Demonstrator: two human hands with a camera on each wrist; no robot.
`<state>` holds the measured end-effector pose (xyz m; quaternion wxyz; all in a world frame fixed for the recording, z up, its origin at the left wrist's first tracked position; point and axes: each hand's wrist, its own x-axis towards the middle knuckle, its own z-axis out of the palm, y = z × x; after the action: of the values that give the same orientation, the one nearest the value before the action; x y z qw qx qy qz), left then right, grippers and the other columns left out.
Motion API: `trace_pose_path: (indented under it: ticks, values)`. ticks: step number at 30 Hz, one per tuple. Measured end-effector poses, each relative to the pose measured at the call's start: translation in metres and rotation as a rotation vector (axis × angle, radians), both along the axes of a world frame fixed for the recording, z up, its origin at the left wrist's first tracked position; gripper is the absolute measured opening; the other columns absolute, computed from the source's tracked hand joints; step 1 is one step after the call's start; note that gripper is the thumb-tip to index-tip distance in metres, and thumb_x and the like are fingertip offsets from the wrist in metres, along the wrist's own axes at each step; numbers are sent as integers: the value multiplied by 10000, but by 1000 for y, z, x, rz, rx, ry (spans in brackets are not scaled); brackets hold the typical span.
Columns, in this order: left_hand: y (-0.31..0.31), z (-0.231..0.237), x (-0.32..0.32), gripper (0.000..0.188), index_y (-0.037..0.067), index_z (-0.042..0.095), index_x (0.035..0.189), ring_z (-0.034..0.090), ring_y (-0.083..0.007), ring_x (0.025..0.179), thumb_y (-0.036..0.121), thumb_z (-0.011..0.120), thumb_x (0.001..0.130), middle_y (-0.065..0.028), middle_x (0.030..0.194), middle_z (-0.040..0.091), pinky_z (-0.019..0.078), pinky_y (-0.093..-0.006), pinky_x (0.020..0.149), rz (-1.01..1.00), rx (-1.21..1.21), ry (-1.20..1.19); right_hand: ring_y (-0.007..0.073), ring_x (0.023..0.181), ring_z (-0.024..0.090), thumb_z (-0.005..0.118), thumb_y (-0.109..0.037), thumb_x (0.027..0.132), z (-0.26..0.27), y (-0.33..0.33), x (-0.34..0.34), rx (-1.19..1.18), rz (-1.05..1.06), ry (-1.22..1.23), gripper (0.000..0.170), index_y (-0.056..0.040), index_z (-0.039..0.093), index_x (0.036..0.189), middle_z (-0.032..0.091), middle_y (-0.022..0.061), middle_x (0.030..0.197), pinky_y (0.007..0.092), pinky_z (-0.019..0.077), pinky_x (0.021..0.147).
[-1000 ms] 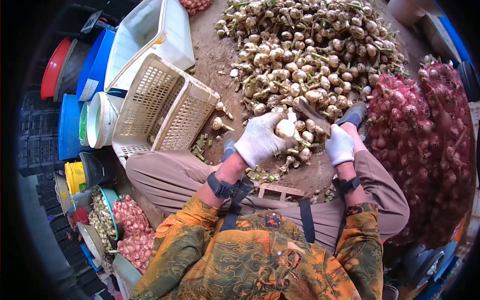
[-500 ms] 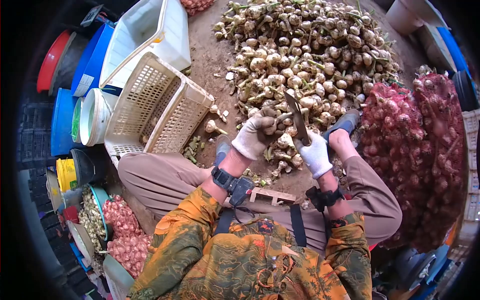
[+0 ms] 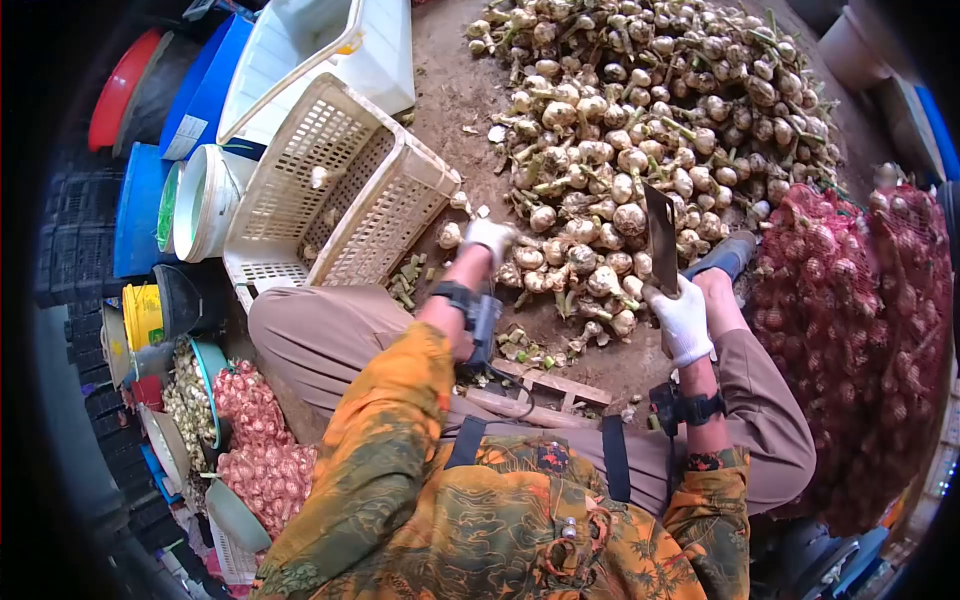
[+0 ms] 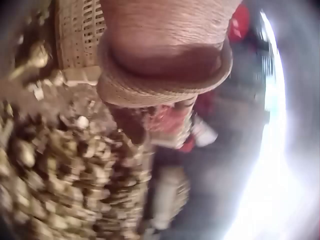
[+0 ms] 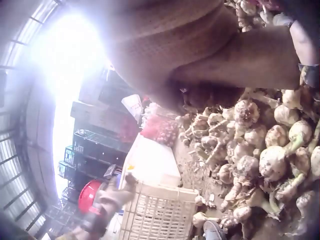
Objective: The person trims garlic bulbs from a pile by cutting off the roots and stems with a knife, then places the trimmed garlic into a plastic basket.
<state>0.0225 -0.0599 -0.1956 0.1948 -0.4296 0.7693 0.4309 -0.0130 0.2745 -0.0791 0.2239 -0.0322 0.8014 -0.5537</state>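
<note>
Gripping a dark, broad-bladed knife, the white-gloved right hand is at the near right edge of the garlic heap. From my remote seat I see its fingers curled around the knife's lower end, with the blade pointing away, across the bulbs. The left hand, gloved too and blurred, is at the heap's near left corner. In the right wrist view I make out its fingers parted and nothing between them; my left wrist feed hides them behind the glove cuff.

Left of the heap I have a slatted crate, tilted, and a pale bulb shows against its inside; I cannot tell whether that bulb touches the crate. Cut stem pieces lie between crate and heap. A white tub is farther up, also left of the heap. To its right I see red mesh sacks full of bulbs, and on its near side a wooden frame.
</note>
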Motion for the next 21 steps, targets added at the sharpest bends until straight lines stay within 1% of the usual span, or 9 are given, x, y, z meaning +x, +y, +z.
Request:
trace_pose_path:
  ticks: [1,2,3,9,11,13,16,19,21]
  values:
    - [12,-43,5,415,-21,677,979,660,-280,807,306,709,726,-169,904,696,510,-386,749,-164,-228,21,94,588,508,664,-133,776,0,3,2,8,9,29,151,11,620,779,581,37,632,274,418,559]
    - [31,-30,2,514,-13,679,987,653,-333,933,396,724,678,-215,1034,665,509,-387,803,-308,-311,-135,87,586,501,660,-125,785,1,6,3,16,16,62,139,7,616,777,573,34,626,266,414,557]
    - [41,-45,2,545,24,688,991,629,-339,1000,440,728,642,-213,1069,644,509,-391,827,-318,-228,-140,79,583,491,663,-127,786,3,8,5,11,-8,-60,135,0,616,790,558,30,617,256,410,553]
    - [37,-51,-6,603,35,665,1062,638,-308,1003,395,777,592,-187,1126,642,519,-371,842,-456,-108,-210,81,625,545,690,-125,779,4,2,2,58,-25,37,148,-11,627,850,606,52,664,269,455,583]
    - [35,-48,2,655,-20,605,1094,644,-308,942,343,804,586,-222,1069,641,519,-361,815,-226,-142,-5,124,631,584,691,-125,776,5,-4,-1,55,-36,125,162,-16,626,876,621,81,684,290,473,593]
    - [43,-15,3,627,-20,499,1183,617,-197,899,160,788,656,-100,1042,620,510,-327,787,159,524,389,167,636,623,693,-125,773,3,-2,-2,62,-50,207,179,-21,626,902,636,110,704,312,490,604]
    - [52,66,-13,653,21,495,1265,604,-137,908,116,784,687,-69,1061,624,506,-284,792,-39,548,431,371,747,629,678,-132,774,2,-2,0,344,67,396,193,-50,616,937,639,189,777,416,509,648]
    - [83,145,-25,710,26,451,1336,593,-152,992,167,778,723,-105,1115,631,500,-293,852,-331,465,449,361,764,633,619,-47,703,20,-12,6,390,210,637,270,-60,593,972,637,178,822,424,514,668]
    - [91,132,-25,690,26,399,1377,592,-169,1015,163,727,785,-151,1163,613,509,-317,863,-405,714,499,348,773,631,593,-31,655,37,-17,11,420,286,615,315,-65,590,968,633,154,833,424,513,656]
